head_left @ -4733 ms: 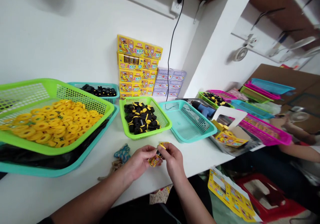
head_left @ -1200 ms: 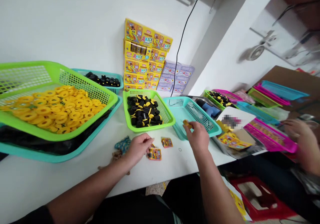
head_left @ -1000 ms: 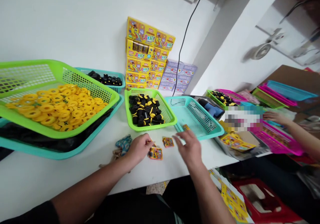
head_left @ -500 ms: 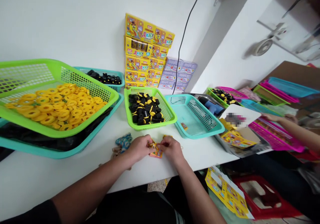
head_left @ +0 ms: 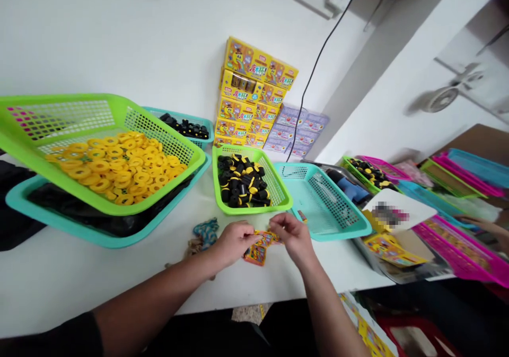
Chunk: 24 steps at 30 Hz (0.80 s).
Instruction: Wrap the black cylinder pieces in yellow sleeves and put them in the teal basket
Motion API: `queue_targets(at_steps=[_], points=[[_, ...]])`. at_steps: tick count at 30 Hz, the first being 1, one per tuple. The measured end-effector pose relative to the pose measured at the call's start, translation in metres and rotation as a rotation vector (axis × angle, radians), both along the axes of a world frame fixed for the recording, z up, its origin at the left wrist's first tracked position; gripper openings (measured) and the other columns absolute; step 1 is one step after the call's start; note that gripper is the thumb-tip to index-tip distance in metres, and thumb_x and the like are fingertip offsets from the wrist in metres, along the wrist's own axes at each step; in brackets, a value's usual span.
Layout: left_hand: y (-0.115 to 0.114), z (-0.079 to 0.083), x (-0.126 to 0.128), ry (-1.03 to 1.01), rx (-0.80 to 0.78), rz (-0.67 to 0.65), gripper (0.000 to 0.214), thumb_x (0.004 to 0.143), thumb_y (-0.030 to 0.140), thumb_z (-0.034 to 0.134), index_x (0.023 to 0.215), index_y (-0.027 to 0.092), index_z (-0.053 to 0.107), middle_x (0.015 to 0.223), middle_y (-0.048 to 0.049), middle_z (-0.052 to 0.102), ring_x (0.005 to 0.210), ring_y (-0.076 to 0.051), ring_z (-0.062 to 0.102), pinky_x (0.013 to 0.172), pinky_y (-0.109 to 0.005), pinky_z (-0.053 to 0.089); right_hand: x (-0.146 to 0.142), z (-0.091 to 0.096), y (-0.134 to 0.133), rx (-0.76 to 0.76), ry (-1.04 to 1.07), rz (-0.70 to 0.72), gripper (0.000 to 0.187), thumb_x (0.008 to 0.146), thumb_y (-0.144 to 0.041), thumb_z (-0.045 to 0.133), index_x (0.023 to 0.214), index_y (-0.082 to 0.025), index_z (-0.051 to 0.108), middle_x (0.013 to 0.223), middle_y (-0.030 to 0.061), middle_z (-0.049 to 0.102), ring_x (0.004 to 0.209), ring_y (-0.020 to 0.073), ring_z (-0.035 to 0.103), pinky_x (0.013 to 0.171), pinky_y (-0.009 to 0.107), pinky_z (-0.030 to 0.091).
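My left hand (head_left: 234,242) and my right hand (head_left: 292,234) meet over the white table (head_left: 59,283), just in front of the small green basket (head_left: 278,198). Both pinch a small yellow-and-orange printed card piece (head_left: 265,236) held between them. Another such piece (head_left: 255,254) lies under it on the table. A small card piece (head_left: 302,216) lies inside the turquoise basket (head_left: 338,229) to the right. The green basket holds black and yellow caps (head_left: 242,181).
A big green basket (head_left: 99,206) of yellow rings (head_left: 119,166) rests on a turquoise tray (head_left: 59,227) at left. Yellow boxes (head_left: 250,97) are stacked at the wall. A blue cord bundle (head_left: 205,232) lies by my left hand. Pink and blue trays (head_left: 457,240) and another person's hand (head_left: 487,225) are at right.
My right hand dropped a piece into the turquoise basket, came back to my left hand, and both now hold a card piece. The camera view shifted left.
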<state>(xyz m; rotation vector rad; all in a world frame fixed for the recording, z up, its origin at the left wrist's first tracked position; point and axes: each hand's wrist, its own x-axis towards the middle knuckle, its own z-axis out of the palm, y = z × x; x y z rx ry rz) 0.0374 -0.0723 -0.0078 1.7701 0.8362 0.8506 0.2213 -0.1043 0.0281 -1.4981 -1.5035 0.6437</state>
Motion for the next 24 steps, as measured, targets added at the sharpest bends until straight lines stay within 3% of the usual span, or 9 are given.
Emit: queue_targets(at_steps=[3,5,9,12,14,17,20,22,24], points=[[0.002,-0.007,0.002,-0.015,-0.080,0.018,0.037,0.082,0.037,0.057,0.053,0.018,0.044,0.055,0.0021,0.041,0.058,-0.014,0.042,0.055,-0.025,0.027,0.004,0.029,0.042,0.095,-0.457,-0.158,0.015,0.083,-0.025,0.053,0.083,-0.017,0.065,0.082,0.0068,0.067,0.074,0.0177,0.061,0.070,0.030,0.048],[0.002,-0.007,0.001,-0.025,-0.123,0.017,0.035,0.079,0.036,0.058,0.053,0.019,0.044,0.054,0.0021,0.042,0.057,-0.014,0.043,0.054,-0.025,0.027,0.003,0.041,0.076,0.031,-0.707,-0.129,0.018,0.074,-0.012,0.056,0.087,-0.016,0.068,0.095,0.0105,0.068,0.086,0.0207,0.062,0.078,0.031,0.047],[-0.002,0.000,-0.003,-0.043,-0.179,-0.018,0.033,0.076,0.038,0.058,0.052,0.018,0.046,0.052,0.0018,0.044,0.055,-0.013,0.043,0.054,-0.025,0.028,-0.001,0.038,0.129,-0.126,-0.787,-0.047,0.024,0.053,-0.002,0.063,0.070,-0.018,0.068,0.078,0.0080,0.068,0.080,0.0230,0.062,0.067,0.028,0.044],[-0.005,0.007,-0.005,-0.049,-0.195,-0.017,0.031,0.073,0.038,0.060,0.053,0.017,0.051,0.053,0.0011,0.048,0.055,-0.013,0.042,0.055,-0.025,0.029,0.000,0.033,0.138,-0.175,-0.772,-0.030,0.021,0.050,-0.005,0.068,0.065,-0.019,0.063,0.064,0.0028,0.062,0.067,0.0186,0.058,0.060,0.025,0.040],[-0.006,0.008,-0.005,-0.049,-0.216,-0.011,0.030,0.071,0.039,0.063,0.054,0.017,0.051,0.052,0.0019,0.047,0.054,-0.012,0.040,0.054,-0.024,0.028,0.004,0.036,0.127,-0.157,-0.732,-0.052,0.021,0.053,-0.010,0.071,0.070,-0.018,0.061,0.063,0.0005,0.059,0.063,0.0157,0.055,0.058,0.024,0.037],[-0.006,0.005,-0.005,-0.048,-0.238,-0.010,0.034,0.068,0.041,0.069,0.054,0.017,0.049,0.051,0.0040,0.043,0.052,-0.011,0.037,0.052,-0.023,0.026,0.009,0.046,0.089,-0.105,-0.600,-0.095,0.023,0.063,-0.023,0.070,0.082,-0.017,0.057,0.065,-0.0028,0.056,0.058,0.0114,0.050,0.055,0.022,0.037],[-0.007,0.001,-0.003,-0.047,-0.187,-0.012,0.036,0.068,0.041,0.071,0.055,0.017,0.047,0.052,0.0046,0.043,0.052,-0.010,0.036,0.051,-0.022,0.026,0.011,0.048,0.035,-0.036,-0.140,-0.007,0.029,0.063,-0.030,0.074,0.080,-0.018,0.054,0.067,-0.0049,0.054,0.057,0.0096,0.047,0.053,0.022,0.038],[-0.008,-0.001,-0.002,-0.039,-0.097,-0.003,0.033,0.069,0.037,0.070,0.056,0.017,0.048,0.054,0.0043,0.045,0.053,-0.010,0.037,0.051,-0.022,0.026,0.011,0.042,0.003,-0.067,0.151,0.092,0.033,0.060,-0.033,0.079,0.078,-0.018,0.056,0.068,-0.0038,0.056,0.058,0.0105,0.048,0.055,0.024,0.040],[-0.008,-0.001,-0.001,-0.026,0.014,-0.001,0.030,0.071,0.032,0.070,0.056,0.016,0.050,0.056,0.0037,0.047,0.054,-0.010,0.039,0.052,-0.021,0.028,0.012,0.033,-0.022,-0.134,0.290,0.151,0.032,0.061,-0.034,0.082,0.079,-0.018,0.061,0.073,-0.0013,0.060,0.063,0.0126,0.053,0.060,0.026,0.042]])
